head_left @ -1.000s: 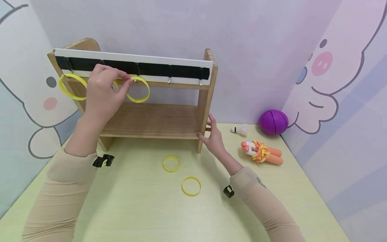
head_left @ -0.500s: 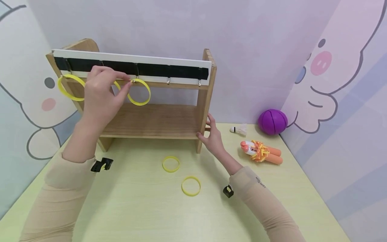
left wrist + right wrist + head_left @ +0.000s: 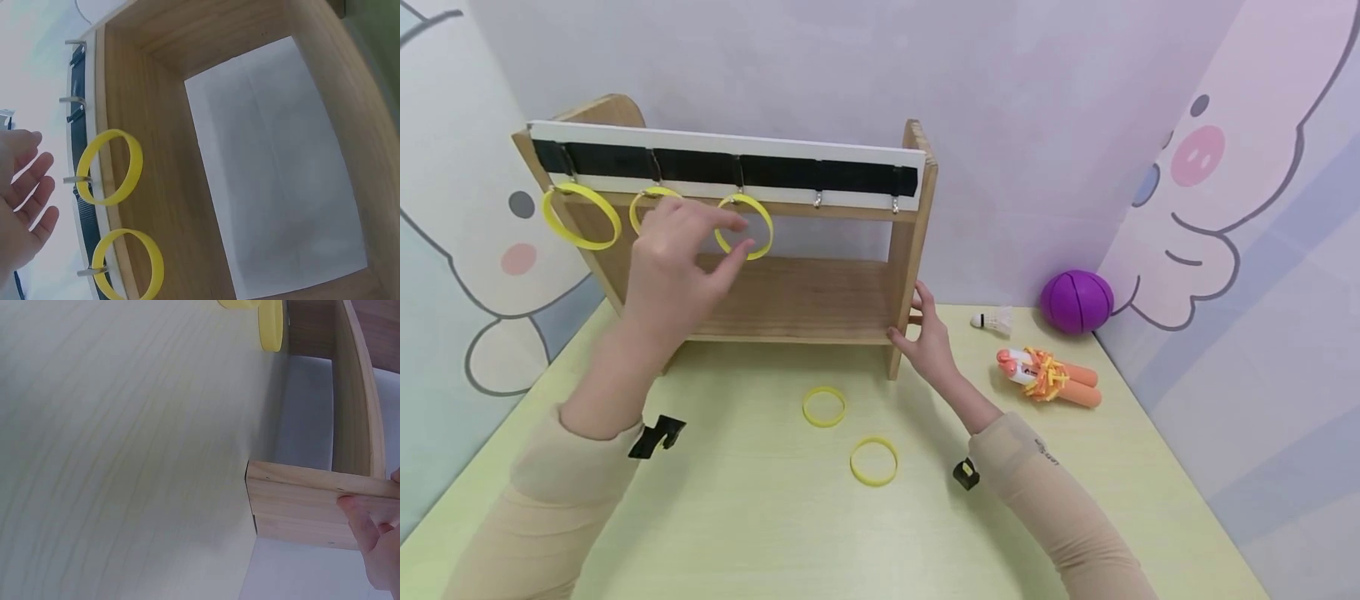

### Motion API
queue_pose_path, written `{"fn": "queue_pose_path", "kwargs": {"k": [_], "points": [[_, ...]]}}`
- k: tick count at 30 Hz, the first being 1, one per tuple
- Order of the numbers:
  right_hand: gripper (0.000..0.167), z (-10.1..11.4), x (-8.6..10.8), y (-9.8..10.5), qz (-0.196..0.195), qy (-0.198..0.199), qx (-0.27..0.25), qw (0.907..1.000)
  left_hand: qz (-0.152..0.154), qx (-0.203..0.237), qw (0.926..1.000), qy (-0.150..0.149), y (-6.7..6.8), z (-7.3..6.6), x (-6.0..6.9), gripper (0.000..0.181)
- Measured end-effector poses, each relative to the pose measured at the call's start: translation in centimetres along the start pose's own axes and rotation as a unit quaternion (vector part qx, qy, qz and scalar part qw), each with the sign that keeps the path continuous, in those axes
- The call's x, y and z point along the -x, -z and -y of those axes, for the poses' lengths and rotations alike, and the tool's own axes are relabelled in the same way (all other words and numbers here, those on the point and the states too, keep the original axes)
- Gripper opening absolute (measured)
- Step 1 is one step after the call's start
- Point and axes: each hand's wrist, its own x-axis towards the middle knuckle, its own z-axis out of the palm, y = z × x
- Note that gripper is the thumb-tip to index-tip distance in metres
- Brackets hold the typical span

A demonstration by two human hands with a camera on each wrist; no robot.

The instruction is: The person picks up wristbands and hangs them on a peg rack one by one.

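My left hand (image 3: 673,267) is just in front of the wooden shelf (image 3: 820,300), thumb and forefinger apart, with nothing between them. Behind its fingertips a yellow ring (image 3: 771,229) hangs from the third hook of the black strip (image 3: 782,172). Another yellow ring (image 3: 580,242) hangs from the leftmost hook, and a yellow ring (image 3: 635,212) on the second is partly covered by the hand. In the left wrist view the fingers (image 3: 39,197) are clear of the hanging ring (image 3: 135,162). My right hand (image 3: 928,346) grips the shelf's right side panel, thumb at its front edge.
Two yellow rings, a nearer ring (image 3: 874,484) and a farther ring (image 3: 824,426), lie on the table (image 3: 760,517). Bare hooks (image 3: 895,205) are at the strip's right. A shuttlecock (image 3: 995,321), purple ball (image 3: 1077,302) and orange toy with tassels (image 3: 1048,377) sit at right.
My left hand has let go of the ring at the third hook and moved slightly down and right, so the second ring shows more. The right hand stays on the panel.
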Motion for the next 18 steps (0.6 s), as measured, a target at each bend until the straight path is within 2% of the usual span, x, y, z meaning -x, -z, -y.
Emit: {"fn": "queue_pose_path", "kwargs": {"k": [4,8,13,18], "points": [[0.084,0.1,0.0,0.1,0.002,0.003,0.001,1.0,0.015,0.014,0.9998,-0.001,-0.4,-0.2,1.1,0.017],[0.084,0.1,0.0,0.1,0.003,-0.003,0.0,1.0,0.033,0.029,0.999,0.011,-1.4,-0.4,2.4,0.018],[0.085,0.0,0.0,0.1,0.006,-0.004,0.001,1.0,0.068,0.032,0.9969,0.021,-3.0,-0.6,4.8,0.021],[0.085,-0.1,0.0,0.0,0.003,-0.004,-0.001,1.0,0.095,0.062,0.9924,0.048,-4.5,-0.6,6.9,0.025]]}}
